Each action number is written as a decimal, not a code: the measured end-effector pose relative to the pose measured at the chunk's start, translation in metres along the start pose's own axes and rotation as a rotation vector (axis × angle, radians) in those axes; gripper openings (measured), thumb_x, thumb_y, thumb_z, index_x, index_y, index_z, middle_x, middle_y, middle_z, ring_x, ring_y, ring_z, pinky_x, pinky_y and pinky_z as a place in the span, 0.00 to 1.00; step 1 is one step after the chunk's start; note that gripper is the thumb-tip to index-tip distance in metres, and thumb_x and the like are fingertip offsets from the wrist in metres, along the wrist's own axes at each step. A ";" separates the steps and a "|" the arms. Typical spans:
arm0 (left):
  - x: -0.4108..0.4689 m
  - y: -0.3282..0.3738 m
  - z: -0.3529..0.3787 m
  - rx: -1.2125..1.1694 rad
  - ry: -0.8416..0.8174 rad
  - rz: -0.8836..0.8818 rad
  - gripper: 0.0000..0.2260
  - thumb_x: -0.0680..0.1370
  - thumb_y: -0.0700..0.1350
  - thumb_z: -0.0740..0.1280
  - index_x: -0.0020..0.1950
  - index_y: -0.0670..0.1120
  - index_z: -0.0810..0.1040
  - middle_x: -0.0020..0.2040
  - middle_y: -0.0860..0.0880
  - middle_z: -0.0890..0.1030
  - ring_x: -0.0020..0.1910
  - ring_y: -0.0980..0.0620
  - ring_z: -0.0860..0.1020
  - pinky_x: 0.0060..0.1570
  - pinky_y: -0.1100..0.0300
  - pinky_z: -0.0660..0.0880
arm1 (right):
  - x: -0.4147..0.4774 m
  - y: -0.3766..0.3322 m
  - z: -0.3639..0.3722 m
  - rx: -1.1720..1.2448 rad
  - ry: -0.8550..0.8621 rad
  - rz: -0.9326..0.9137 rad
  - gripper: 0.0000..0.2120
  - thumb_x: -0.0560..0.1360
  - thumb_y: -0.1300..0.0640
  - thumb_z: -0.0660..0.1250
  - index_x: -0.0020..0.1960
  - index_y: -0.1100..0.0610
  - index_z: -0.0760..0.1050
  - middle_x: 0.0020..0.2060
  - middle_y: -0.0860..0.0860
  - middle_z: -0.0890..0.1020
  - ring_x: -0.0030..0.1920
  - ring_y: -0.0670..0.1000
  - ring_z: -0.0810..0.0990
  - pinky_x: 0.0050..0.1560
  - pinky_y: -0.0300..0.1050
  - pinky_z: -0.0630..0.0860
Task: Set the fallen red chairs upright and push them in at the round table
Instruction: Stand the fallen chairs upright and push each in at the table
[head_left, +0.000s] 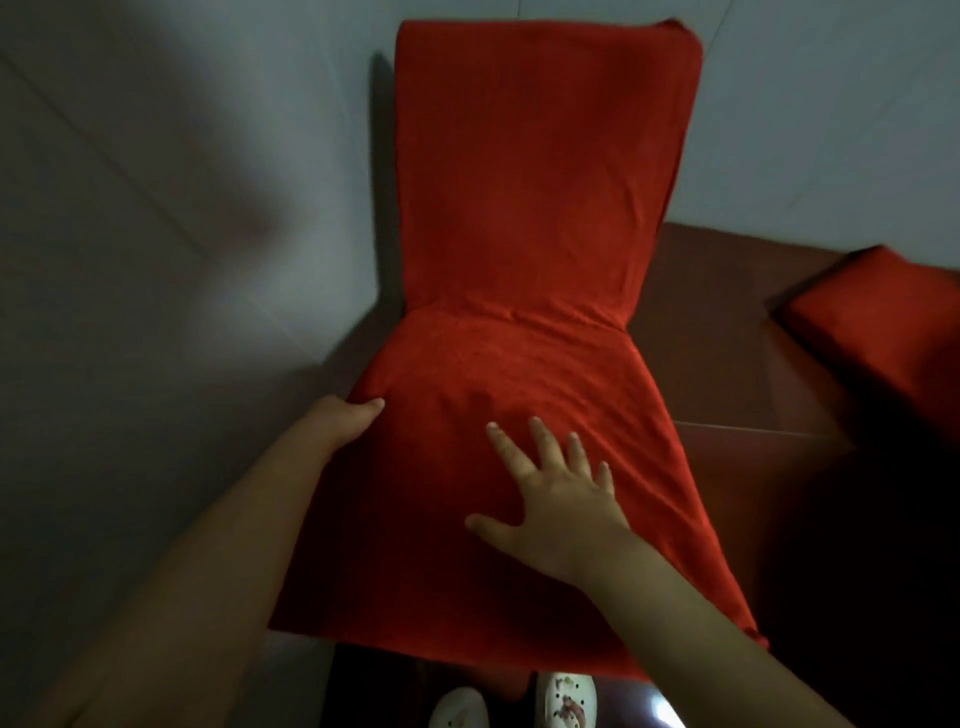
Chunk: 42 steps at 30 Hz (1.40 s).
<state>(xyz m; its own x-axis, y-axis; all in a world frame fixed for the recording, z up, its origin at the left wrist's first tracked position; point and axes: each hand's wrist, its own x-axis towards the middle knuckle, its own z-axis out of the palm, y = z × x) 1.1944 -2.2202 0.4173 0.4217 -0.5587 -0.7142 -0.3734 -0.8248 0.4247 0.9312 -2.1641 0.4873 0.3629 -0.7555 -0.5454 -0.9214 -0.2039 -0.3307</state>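
A chair in a red cloth cover (524, 218) fills the middle of the view, lying on its back on the floor with its backrest pointing away from me and its seat toward me. My left hand (345, 423) grips the seat's left edge, fingers curled round the side. My right hand (556, 493) rests flat on the seat cover with its fingers spread. A second red-covered chair (883, 332) shows partly at the right edge. The round table is out of view.
Pale grey floor tiles (156, 208) lie to the left and beyond the chair. A dark reddish-brown floor area (727, 322) runs under the chair's right side. My white shoes (519, 701) stand just below the seat's front edge.
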 end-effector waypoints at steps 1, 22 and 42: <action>-0.003 0.005 -0.005 0.012 -0.001 0.002 0.30 0.76 0.55 0.68 0.66 0.32 0.72 0.65 0.35 0.75 0.63 0.39 0.76 0.63 0.51 0.71 | -0.003 -0.005 -0.012 -0.024 -0.023 -0.030 0.46 0.69 0.27 0.60 0.74 0.34 0.34 0.78 0.50 0.40 0.77 0.62 0.40 0.72 0.68 0.44; -0.037 0.036 -0.021 0.237 0.059 0.066 0.27 0.81 0.55 0.60 0.69 0.34 0.70 0.67 0.35 0.73 0.65 0.39 0.73 0.62 0.51 0.69 | -0.078 -0.009 -0.043 -0.456 0.199 -0.265 0.48 0.63 0.24 0.62 0.75 0.48 0.62 0.71 0.56 0.71 0.67 0.66 0.71 0.69 0.69 0.56; -0.131 0.075 -0.055 0.218 -0.106 0.238 0.29 0.78 0.61 0.61 0.72 0.42 0.69 0.68 0.40 0.73 0.65 0.42 0.74 0.65 0.48 0.70 | -0.104 0.023 -0.070 -0.629 0.541 -0.297 0.39 0.66 0.28 0.66 0.70 0.51 0.72 0.60 0.59 0.80 0.54 0.65 0.81 0.51 0.60 0.80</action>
<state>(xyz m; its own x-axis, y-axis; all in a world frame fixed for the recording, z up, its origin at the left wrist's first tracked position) 1.1571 -2.2138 0.5731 0.2171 -0.7119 -0.6679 -0.6236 -0.6275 0.4662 0.8626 -2.1338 0.5910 0.6309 -0.7758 -0.0124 -0.7630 -0.6233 0.1714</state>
